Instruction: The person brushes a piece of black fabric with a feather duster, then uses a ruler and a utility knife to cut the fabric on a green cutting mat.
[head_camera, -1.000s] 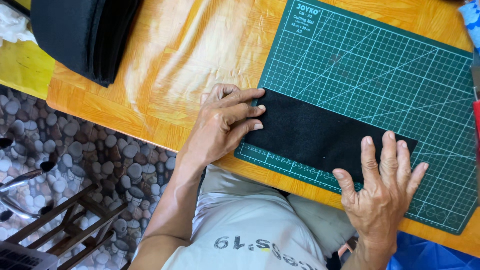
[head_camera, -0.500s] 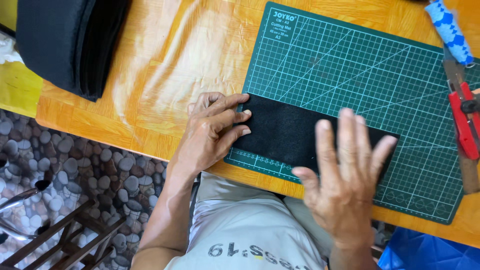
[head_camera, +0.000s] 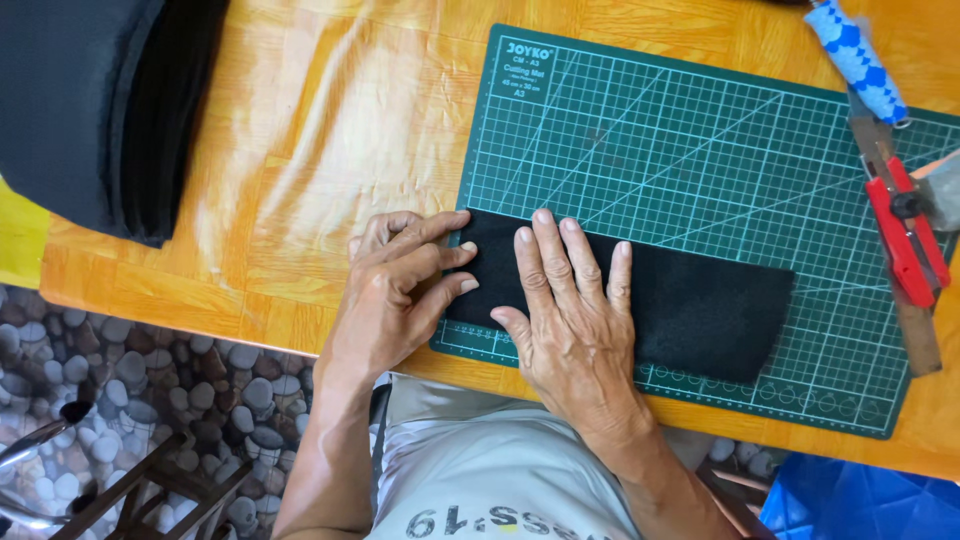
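Both hands — left hand (head_camera: 400, 290), right hand (head_camera: 570, 320) — flat on black felt (head_camera: 700, 305).

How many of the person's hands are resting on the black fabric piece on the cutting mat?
2. The left hand presses the left end of the black fabric piece; the right hand lies flat beside it, on the fabric's left half. Both are fully in view.

We see a black cloth strip (head_camera: 690, 305) on a dark green mat (head_camera: 700, 150) ruled with a pale grid. The bench (head_camera: 330, 130) is glossy orange. A red cutter (head_camera: 905, 240) lies beside a blue-and-white diamond-patterned handle (head_camera: 855, 60). Grey pebbles pattern the floor (head_camera: 130, 390).
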